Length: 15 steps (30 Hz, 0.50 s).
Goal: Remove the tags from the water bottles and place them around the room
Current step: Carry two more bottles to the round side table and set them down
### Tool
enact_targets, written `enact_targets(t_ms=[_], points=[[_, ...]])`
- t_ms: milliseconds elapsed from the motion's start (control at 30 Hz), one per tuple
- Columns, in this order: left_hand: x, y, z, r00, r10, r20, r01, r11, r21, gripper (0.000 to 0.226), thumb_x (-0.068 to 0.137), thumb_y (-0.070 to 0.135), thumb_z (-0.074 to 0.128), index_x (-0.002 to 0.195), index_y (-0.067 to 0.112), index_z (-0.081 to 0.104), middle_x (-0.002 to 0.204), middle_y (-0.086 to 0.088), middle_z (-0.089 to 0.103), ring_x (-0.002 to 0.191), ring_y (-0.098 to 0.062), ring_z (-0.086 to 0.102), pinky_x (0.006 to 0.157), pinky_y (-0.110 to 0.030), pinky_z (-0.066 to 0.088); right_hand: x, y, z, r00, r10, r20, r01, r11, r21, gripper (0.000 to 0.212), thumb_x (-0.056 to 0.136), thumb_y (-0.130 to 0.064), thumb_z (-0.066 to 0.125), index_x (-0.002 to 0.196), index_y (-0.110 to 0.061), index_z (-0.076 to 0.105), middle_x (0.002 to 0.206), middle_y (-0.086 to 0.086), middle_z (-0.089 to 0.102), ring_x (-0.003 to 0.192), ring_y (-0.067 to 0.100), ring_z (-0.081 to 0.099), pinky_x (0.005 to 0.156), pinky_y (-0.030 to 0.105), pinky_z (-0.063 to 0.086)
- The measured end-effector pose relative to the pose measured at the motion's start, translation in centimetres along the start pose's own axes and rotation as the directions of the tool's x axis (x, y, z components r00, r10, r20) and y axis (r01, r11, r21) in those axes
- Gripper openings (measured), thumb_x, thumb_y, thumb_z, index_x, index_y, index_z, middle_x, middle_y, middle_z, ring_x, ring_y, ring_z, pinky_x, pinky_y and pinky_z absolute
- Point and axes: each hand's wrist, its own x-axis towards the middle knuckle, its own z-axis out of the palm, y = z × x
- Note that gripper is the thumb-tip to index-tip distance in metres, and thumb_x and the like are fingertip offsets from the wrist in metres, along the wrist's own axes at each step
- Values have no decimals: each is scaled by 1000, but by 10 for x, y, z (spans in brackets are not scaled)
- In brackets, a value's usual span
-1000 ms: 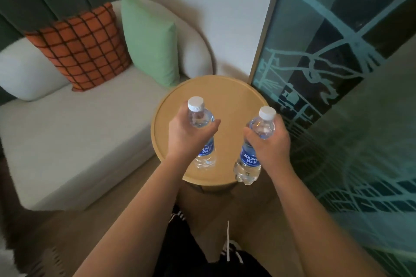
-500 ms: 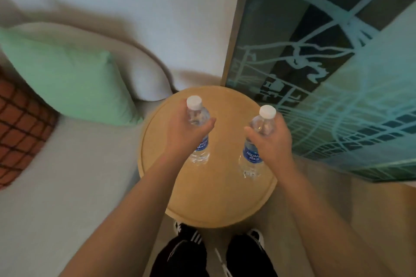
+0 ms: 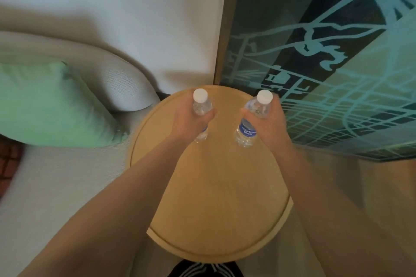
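Your left hand (image 3: 191,119) is closed around the upper body of a small clear plastic water bottle with a white cap (image 3: 201,109), and your right hand (image 3: 266,119) is closed the same way around a second clear capped bottle with a blue label (image 3: 249,123). Both bottles stand upright over the far half of the round light-wood side table (image 3: 216,198), near each other but apart. Whether their bases touch the tabletop cannot be told. No tag is visible on either bottle.

In my judgement the step in hand is setting both bottles down here. Lower them straight, keep them vertical, and release only once each base sits flat. Keep them clear of the table's raised rim and leave a gap between them so one hand opening does not knock the other bottle.

Surroundings: a cream upholstered sofa (image 3: 67,186) with a mint-green cushion (image 3: 49,105) sits just beside the table on the left. A dark glass panel with teal line pattern (image 3: 326,63) stands close on the right, near your right hand. Mind your knuckles there as you draw back.
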Motion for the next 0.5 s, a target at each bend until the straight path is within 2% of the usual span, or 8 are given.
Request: enact_targets(t_ms=[100,200,233,300,367,433,500], points=[[21,-3,10,1000,15,24,-14,1000,-12,42,78,35,77,110,26,51,101,4,62,98,-17,60,88,-47,53,19,12,10,1000,-4,-19,4,1000,13,54,71,-31,80,112,-30,45,99,-16,57,93,1,56,80,21,44],[35,-2,19,999,45,22,-45,999,-7,45,80,39,74,115,23,51,107,1,60,102,-20,58,91,-49,52,31,14,14,998,-39,-48,40,999,18,55,70,-34,81,111,-32,44,99,-18,56,92,1,56,75,15,42],[37,-2,20,997,67,27,-67,998,6,46,80,41,73,117,23,51,109,0,59,104,-20,57,92,-50,51,34,14,15,998,-50,-44,51,998,27,56,69,-34,81,111,-31,44,100,-15,58,94,2,57,77,17,45],[38,-3,22,993,104,54,-105,994,12,55,80,47,69,124,22,48,118,-1,55,112,-21,53,97,-50,48,35,17,16,998,-59,-22,61,997,53,60,68,-33,82,115,-27,44,109,-2,60,102,14,59,88,32,50],[37,-4,19,992,98,77,-96,995,-34,75,79,54,66,140,24,37,134,1,43,124,-18,45,106,-45,42,34,18,12,997,-70,28,69,996,62,67,69,-35,82,121,-25,41,116,4,58,109,20,57,95,42,48],[33,-5,16,998,43,35,-41,997,-63,92,74,62,66,148,27,25,142,4,32,132,-17,39,110,-41,38,32,20,5,996,-66,60,61,995,75,80,67,-40,80,132,-23,37,128,6,51,118,19,52,98,38,46],[25,-7,15,998,-40,-53,36,996,-78,94,70,64,70,145,29,26,141,2,35,130,-19,44,105,-42,43,28,21,-2,999,-39,17,38,997,64,90,64,-46,77,139,-24,33,138,6,43,123,16,47,98,30,43]])
